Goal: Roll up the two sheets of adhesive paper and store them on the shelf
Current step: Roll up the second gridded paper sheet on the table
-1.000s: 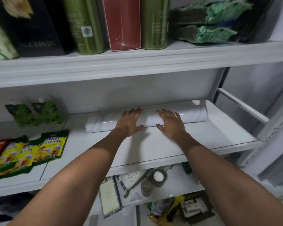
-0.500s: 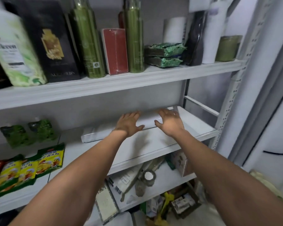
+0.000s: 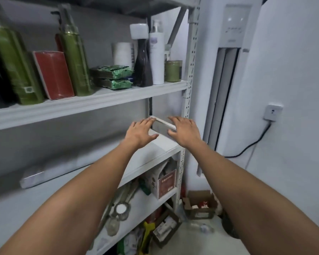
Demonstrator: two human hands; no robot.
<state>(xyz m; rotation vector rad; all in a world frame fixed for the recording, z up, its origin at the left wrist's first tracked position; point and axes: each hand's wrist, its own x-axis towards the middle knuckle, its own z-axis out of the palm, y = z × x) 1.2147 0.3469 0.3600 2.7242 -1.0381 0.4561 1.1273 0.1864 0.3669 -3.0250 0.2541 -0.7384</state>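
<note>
A white roll of adhesive paper lies blurred along the back of the middle shelf, at the left of the view. Its right end is hidden behind my left forearm. My left hand and my right hand hang side by side over the shelf's right end, close to the white side rail. Both have straight, spread fingers and hold nothing. Only one roll can be made out.
The upper shelf carries green bottles, a red box, green packets, a white bottle and a jar. The lower shelf holds a tape roll and a carton. A cardboard box sits on the floor. A wall socket with a black cable is at the right.
Both hands have lifted off the roll, which stays on the shelf. The view has swung right and upward, so the roll now sits far left.
</note>
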